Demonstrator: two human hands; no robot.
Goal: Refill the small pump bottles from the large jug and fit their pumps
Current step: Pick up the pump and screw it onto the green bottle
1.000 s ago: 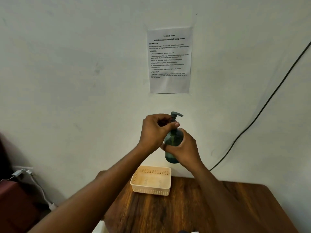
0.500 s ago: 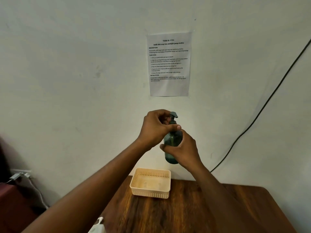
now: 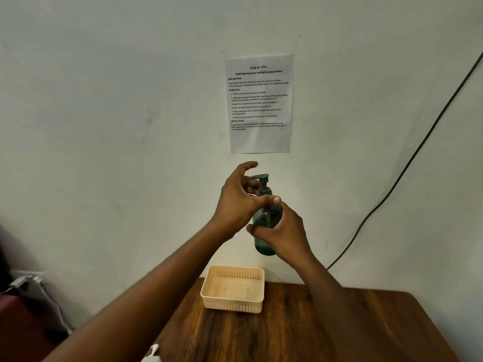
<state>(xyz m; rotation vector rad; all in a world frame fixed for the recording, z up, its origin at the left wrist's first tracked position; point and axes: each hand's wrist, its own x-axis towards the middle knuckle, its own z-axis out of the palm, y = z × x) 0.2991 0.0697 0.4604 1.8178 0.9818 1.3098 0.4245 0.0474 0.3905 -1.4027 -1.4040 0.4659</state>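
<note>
A small dark green pump bottle is held upright in the air in front of the wall, above the table. My right hand is wrapped around its body. The dark pump head sits on the bottle's neck, its spout pointing left. My left hand is at the pump's collar, thumb across the neck and fingers curled behind it, forefinger raised. The large jug is out of view.
A cream perforated basket stands empty at the back of the wooden table. A white pump top shows at the bottom edge. An instruction sheet hangs on the wall, and a black cable runs down the right.
The pump head has turned, its spout now pointing left instead of right. My left hand's fingers have loosened and the forefinger has lifted. The bottle has stayed in my right hand.
</note>
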